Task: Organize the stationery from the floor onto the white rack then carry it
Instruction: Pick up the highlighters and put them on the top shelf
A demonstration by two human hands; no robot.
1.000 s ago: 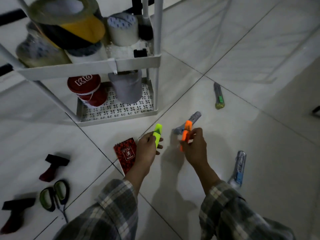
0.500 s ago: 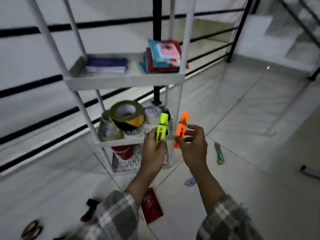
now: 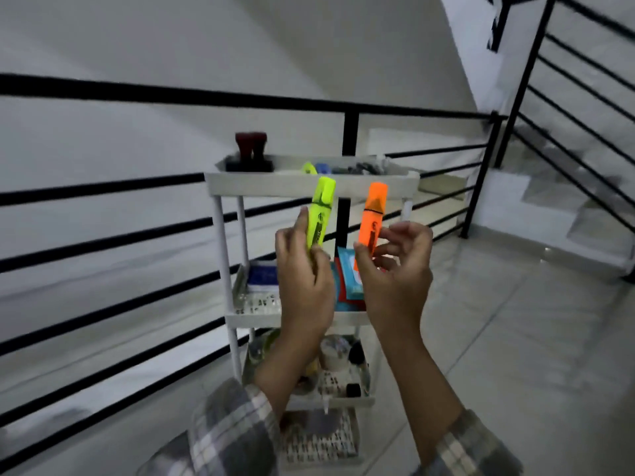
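My left hand (image 3: 304,280) grips a yellow-green highlighter (image 3: 321,211), held upright in front of the white rack (image 3: 309,185). Beside it, my right hand (image 3: 395,276) pinches an orange highlighter (image 3: 372,216), also upright. Both caps reach the front wall of the rack's top shelf. That top shelf carries two dark stamps (image 3: 251,152) and several small pens and clips. Notebooks (image 3: 263,276) and colourful packets (image 3: 347,280) lie on the second shelf, partly hidden by my hands. Tape rolls (image 3: 333,353) sit on the third shelf.
A black horizontal railing (image 3: 137,97) runs behind the rack, with a black post (image 3: 350,135) directly behind it. A staircase with its own black rail (image 3: 567,115) rises at the right. Tiled floor (image 3: 532,338) lies to the right of the rack.
Both hands lifted the highlighters from near the floor up to the rack's top shelf. My view tilted upward, so the floor items dropped out of sight.
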